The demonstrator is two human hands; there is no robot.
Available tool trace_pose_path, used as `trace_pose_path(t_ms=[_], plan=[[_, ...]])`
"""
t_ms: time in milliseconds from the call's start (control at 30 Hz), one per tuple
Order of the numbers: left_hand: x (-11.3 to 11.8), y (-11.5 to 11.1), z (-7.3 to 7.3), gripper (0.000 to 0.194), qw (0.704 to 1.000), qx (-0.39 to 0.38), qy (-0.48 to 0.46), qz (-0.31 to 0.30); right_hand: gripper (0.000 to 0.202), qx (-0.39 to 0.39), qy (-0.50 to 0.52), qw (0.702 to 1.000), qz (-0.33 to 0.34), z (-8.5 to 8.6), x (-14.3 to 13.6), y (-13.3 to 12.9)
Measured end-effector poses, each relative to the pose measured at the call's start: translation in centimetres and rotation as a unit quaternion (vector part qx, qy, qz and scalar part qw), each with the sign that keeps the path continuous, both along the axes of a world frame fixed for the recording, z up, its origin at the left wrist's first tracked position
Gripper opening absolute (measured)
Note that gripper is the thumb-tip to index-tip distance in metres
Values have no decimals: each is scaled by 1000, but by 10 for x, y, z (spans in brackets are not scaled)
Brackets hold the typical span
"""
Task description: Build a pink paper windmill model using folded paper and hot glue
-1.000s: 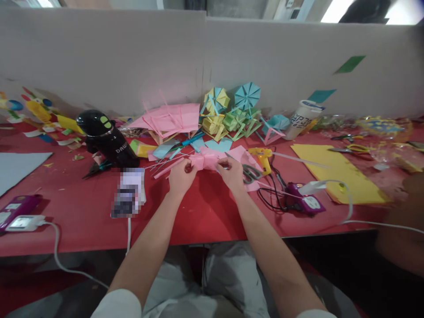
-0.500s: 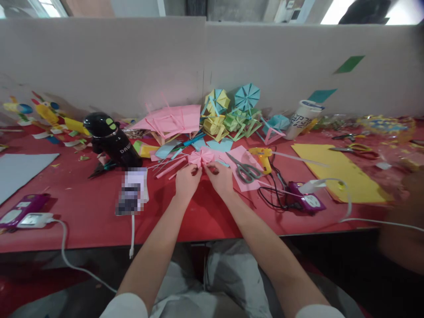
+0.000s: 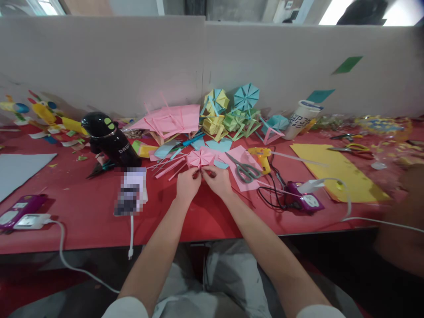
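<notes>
One near edge of the round, pleated, pink paper piece (image 3: 200,157) is pinched by the left hand (image 3: 188,182) and the right hand (image 3: 217,179). The piece is located directly beyond the grip, centred between both; no long axis is discernible.

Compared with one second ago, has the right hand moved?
Yes: the right hand has shifted left, away from the grey scissors lying on the table.
</notes>
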State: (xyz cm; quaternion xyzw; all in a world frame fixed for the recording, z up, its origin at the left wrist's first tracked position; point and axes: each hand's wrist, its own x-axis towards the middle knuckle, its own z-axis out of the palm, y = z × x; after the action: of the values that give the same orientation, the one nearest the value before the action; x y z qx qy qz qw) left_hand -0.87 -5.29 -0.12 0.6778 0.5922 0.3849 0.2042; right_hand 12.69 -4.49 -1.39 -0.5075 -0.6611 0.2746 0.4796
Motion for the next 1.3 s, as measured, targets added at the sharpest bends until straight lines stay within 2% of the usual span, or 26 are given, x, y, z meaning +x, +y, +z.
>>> trace_pose_path(t_ms=[300,467,533,633,733,900,967,1300], plan=[[-8,2,-3,16,999,-2,41,-4,24,-18,10,999,48,5,0,-3],[-11,6,-5,15,998,7,54,15,24,1,4,997,71,9,2,-4],[-12,8,-6,16,999,21,30,28,24,28,13,998,47,13,6,-3],[-14,11,-8,14,998,27,-40,38,27,80,49,994,-56,16,17,2],[-17,13,-9,17,994,6,-106,24,27,78,99,984,-125,11,30,14],[-21,15,-10,17,987,2,-157,-39,51,-44,178,980,-77,-10,36,35],[-22,16,-11,18,985,-1,-166,-53,57,-69,201,976,-55,-15,35,39],[-22,18,-12,15,984,4,-167,-67,50,-70,211,975,-21,-10,35,35]])
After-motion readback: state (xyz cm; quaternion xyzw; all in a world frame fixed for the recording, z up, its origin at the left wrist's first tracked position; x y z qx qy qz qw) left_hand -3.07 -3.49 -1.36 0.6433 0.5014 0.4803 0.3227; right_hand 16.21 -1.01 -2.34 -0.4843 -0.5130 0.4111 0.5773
